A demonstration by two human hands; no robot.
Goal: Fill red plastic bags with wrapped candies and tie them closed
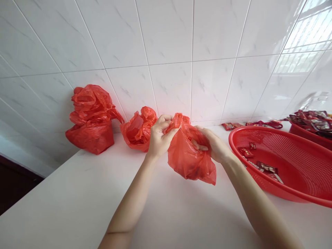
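A thin red plastic bag (192, 155) hangs between my two hands over the white table, its lower part sagging to the right. My left hand (162, 136) pinches the bag near its gathered top. On the bag's right side, my right hand (214, 143) grips the plastic, with some fingers showing through or behind it. What lies inside the bag cannot be made out. Just left of my left hand, a second red plastic bag (136, 133) sits crumpled with its mouth loose. Farther left stands a fuller red bag (90, 135) bunched at the top.
A big red perforated basket (298, 190) holds several small wrapped packets (267, 167) at the right. Behind it, another red container (295, 129) is heaped with packets. More red packets (230, 126) lie along the tiled wall (171, 86). The white table (77, 200) ends at the left.
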